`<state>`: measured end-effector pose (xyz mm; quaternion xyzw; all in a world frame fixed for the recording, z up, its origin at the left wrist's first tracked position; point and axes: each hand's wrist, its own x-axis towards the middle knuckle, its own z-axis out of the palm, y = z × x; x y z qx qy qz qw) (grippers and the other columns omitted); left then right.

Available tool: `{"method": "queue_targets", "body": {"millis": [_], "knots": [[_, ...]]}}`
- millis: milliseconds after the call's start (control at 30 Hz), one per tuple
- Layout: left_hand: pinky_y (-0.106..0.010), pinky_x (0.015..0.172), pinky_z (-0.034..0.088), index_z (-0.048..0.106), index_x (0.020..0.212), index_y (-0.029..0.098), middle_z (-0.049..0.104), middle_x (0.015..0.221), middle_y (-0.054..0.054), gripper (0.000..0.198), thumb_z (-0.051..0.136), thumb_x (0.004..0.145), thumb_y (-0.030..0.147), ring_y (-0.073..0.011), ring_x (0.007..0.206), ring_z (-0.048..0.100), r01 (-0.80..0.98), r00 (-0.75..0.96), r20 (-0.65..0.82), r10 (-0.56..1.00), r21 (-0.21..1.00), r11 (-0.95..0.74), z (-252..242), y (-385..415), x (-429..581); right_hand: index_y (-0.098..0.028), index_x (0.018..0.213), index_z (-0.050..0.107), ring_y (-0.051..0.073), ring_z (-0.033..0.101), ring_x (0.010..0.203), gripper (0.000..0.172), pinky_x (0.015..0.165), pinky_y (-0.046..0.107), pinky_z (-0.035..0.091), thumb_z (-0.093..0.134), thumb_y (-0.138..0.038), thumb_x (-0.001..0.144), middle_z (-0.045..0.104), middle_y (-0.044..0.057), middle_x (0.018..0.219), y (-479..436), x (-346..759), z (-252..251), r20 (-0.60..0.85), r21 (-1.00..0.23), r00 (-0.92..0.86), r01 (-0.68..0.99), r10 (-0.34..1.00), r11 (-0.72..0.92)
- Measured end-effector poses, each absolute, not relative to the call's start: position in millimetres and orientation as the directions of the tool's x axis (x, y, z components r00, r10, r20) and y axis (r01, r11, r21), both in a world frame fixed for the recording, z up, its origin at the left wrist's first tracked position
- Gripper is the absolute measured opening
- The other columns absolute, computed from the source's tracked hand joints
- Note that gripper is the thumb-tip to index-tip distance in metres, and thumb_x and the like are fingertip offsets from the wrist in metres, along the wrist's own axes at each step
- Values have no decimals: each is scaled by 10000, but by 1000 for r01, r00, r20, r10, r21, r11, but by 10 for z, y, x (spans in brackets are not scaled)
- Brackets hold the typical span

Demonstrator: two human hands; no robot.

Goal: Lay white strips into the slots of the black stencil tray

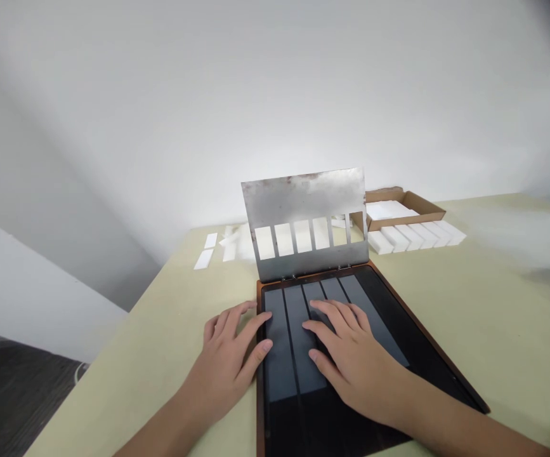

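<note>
A shallow black tray with a brown rim (427, 330) lies on the table, with several dark grey rectangular strips (279, 355) side by side in it. Hinged at its far edge, a metal plate (303, 197) with a row of rectangular cut-outs stands raised. My left hand (229, 355) rests over the tray's left rim, fingers apart, thumb and index tip at the leftmost strip. Over the middle strips is my right hand (351, 355), fingers spread and tips touching or just above them. It hides part of the strips beneath.
Behind the plate to the right stands a cardboard box (431, 206) holding white pieces. A row of several white blocks (417, 236) lies in front of it. Thin white pieces (205, 257) lie at the table's far left. A white wall (208, 114) rises behind the pale table (160, 355).
</note>
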<state>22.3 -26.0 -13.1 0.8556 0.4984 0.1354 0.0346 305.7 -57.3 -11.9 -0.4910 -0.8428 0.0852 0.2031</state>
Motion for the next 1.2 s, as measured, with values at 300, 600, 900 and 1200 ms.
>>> {"method": "queue_targets", "body": {"millis": [300, 600, 900, 1200], "knots": [[-569, 1096, 411, 507, 1488, 390, 464, 1528, -82, 405, 434, 1092, 436, -343, 1407, 428, 826, 498, 189, 846, 194, -529, -114, -276, 230, -245, 1427, 575, 321, 452, 1387, 397, 1170, 579, 328, 445, -369, 1072, 542, 113, 1497, -545, 3071, -121, 285, -365, -397, 797, 872, 482], [-590, 1099, 401, 411, 1573, 439, 333, 1617, -84, 487, 472, 1089, 430, -376, 1427, 365, 674, 713, 125, 690, 149, -723, -18, -357, 249, -232, 1395, 601, 318, 484, 1317, 367, 1161, 553, 304, 466, -340, 1071, 628, 85, 1382, -535, 3076, -165, 320, -311, -390, 817, 863, 485], [-588, 1105, 393, 381, 1593, 437, 317, 1619, -87, 544, 518, 1068, 474, -376, 1411, 377, 600, 782, 84, 618, 166, -783, 16, -368, 275, -240, 1392, 606, 312, 473, 1333, 369, 1162, 538, 296, 469, -361, 1072, 616, 80, 1396, -522, 3080, -151, 328, -296, -388, 824, 861, 484], [-573, 1080, 429, 384, 1581, 481, 334, 1613, -72, 545, 547, 1063, 435, -371, 1389, 406, 595, 785, 107, 610, 143, -791, -13, -380, 256, -189, 1152, 738, 370, 478, 1343, 359, 1144, 593, 273, 441, -370, 1061, 654, 137, 1352, -170, 3511, -167, 434, -103, -140, 974, 890, 203]]}}
